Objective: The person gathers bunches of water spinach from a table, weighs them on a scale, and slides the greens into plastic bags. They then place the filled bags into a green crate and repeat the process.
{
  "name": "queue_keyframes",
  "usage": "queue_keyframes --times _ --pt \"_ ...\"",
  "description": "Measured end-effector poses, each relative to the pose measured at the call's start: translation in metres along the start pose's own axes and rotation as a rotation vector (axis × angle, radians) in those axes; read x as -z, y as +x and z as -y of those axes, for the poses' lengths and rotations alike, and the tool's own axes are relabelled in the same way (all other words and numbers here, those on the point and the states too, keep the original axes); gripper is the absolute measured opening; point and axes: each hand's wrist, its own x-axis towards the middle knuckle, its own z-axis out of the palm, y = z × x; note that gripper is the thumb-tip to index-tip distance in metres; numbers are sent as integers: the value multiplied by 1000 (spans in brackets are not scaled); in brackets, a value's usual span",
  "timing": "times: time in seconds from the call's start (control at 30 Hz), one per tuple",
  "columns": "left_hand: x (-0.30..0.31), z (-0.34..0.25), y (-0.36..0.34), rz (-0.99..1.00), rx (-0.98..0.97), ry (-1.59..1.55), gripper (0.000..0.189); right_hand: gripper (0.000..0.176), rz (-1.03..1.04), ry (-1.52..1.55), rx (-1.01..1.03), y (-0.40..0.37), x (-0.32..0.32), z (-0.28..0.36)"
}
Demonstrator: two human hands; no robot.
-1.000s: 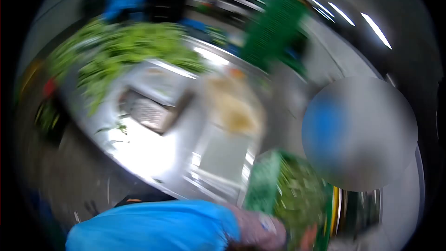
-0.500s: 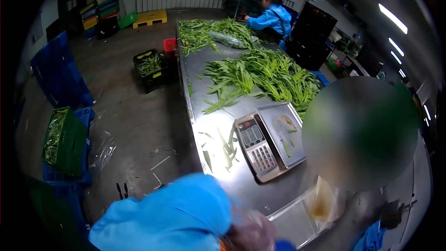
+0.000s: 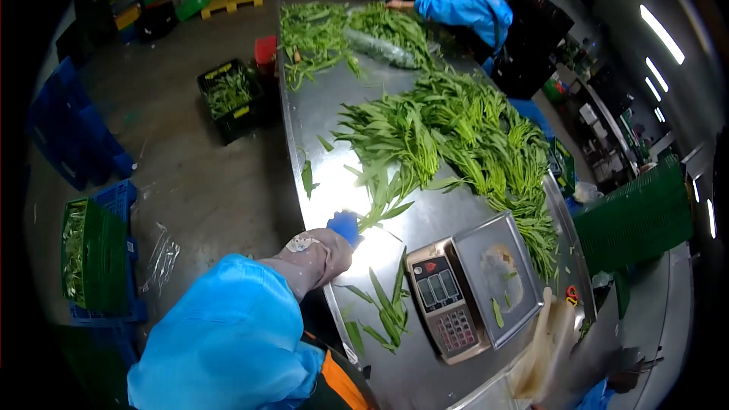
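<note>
Touching left fingers (image 3: 346,225): leafy stalks (image 3: 385,199)

Head-worn view, angled down, along the steel table (image 3: 315,110)

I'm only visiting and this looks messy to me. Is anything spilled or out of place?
Loose leaves lie scattered on the steel table beside the scale, apart from the main heap of greens, near the gloved left hand. A few sit on the scale's tray. Crumpled clear plastic lies on the floor.
</note>
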Motion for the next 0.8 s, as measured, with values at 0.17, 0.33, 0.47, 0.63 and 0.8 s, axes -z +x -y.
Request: queue_keyframes --times 0.17,0.33,0.47,0.63,0.8 --pt "-5 16 23 268 -105 -63 24 34 214 -4 175 92 -76 122" --pt "7 26 53 879 122 -484 24 25 441 29 470 173 -158 227" --pt "48 51 65 1609 585 -1400 25 27 719 185 481 225 -221 275" --pt "133 61 50 1637 11 -1501 30 30 696 268 415 319 -287 296" --pt "173 0 91 947 106 -1523 34 29 401 591 391 412 -361 307"
